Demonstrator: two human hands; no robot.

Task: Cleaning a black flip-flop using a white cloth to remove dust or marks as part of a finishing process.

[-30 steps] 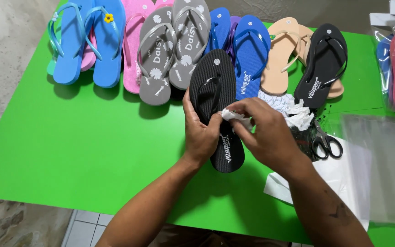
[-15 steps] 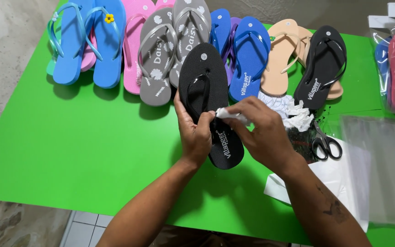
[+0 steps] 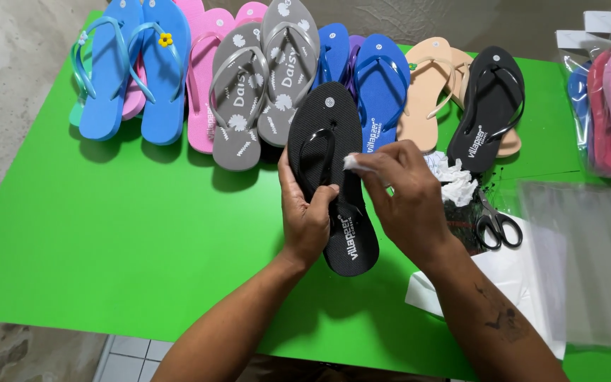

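Since earlier, your right hand (image 3: 401,194) lifted its pinched white paper scrap (image 3: 353,163); your left hand (image 3: 307,216) grips the black rubber flip-flop (image 3: 330,173); bare green table (image 3: 107,240) lies leftward.

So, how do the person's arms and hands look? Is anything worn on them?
Both forearms are bare: no sleeves, gloves, watch or rings show. The left hand is plain. The right hand is plain too, but the right forearm carries dark tattoo-like marks.

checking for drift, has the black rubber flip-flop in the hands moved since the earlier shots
Yes. The black rubber flip-flop has slid away from the person, its toe now overlapping the grey flip-flop pair in the fixed row; earlier it lay below them.
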